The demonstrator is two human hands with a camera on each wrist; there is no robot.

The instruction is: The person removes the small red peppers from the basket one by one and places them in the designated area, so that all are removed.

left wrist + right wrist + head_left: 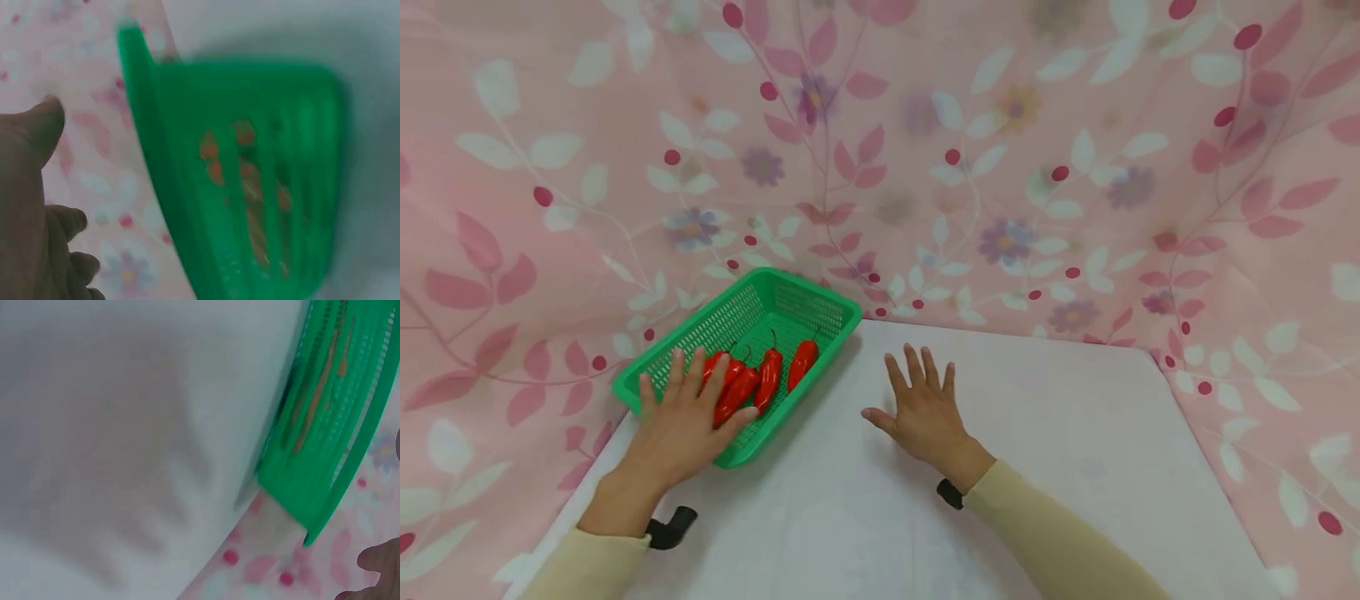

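Several red chili peppers lie in a green plastic basket at the table's left back corner. My left hand is spread over the near left end of the basket, hiding part of it and some peppers; its fingers are straight and it grips nothing. To the right of the basket, my right hand hovers above the white table with fingers spread and nothing held. In the left wrist view the slotted basket side stands beside the thumb, apart from it. The right wrist view shows the basket past a hand shadow.
A white cloth covers the table. Behind it and along both sides hangs a pink curtain printed with leaves and flowers. A black strap piece sticks out at the left wrist, another at the right.
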